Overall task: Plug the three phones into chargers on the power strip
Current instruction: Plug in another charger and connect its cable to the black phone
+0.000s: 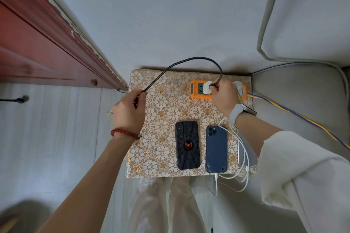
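Phones, three counted: black spider-case phone and blue phone face down just below the right hand, third phone mostly hidden under that forearm (only a grey edge visible). One orange power strip beside the right hand, fingers pinching a braided cable at a white charger. Left hand curled round the cable's other end. White cable in the blue phone. All on a floral-covered table.
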The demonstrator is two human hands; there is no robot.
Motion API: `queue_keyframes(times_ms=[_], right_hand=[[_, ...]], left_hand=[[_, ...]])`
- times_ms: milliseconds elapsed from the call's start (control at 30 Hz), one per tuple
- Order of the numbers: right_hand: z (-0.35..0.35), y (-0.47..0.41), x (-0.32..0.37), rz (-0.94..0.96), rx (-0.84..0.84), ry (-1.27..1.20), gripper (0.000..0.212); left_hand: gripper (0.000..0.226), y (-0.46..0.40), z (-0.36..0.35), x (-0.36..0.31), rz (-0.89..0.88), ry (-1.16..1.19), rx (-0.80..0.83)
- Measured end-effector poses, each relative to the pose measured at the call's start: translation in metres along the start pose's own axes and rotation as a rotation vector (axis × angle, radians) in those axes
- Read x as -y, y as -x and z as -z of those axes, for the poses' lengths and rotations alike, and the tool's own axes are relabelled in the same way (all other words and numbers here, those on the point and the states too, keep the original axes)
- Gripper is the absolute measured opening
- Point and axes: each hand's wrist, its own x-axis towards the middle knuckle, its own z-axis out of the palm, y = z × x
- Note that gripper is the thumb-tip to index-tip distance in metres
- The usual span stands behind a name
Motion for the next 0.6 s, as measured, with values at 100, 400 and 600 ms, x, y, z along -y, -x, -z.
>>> queue_keyframes(times_ms=[100, 400, 600], right_hand=[[-0.005, -0.001, 0.006, 0.016, 0.012, 0.035, 0.018], [-0.017, 0.005, 0.007, 0.009, -0.019, 0.002, 0.015], [-0.012, 0.005, 0.007, -0.030, 0.013, -0.107, 0.019]], left_hand=[[0.020, 0.001, 0.001, 0.002, 0.007, -0.007, 0.016], [0.019, -0.002, 0.013, 0.004, 0.016, 0.012, 0.023], [0.018, 0.002, 0.011, 0.004, 0.018, -0.004, 0.051]])
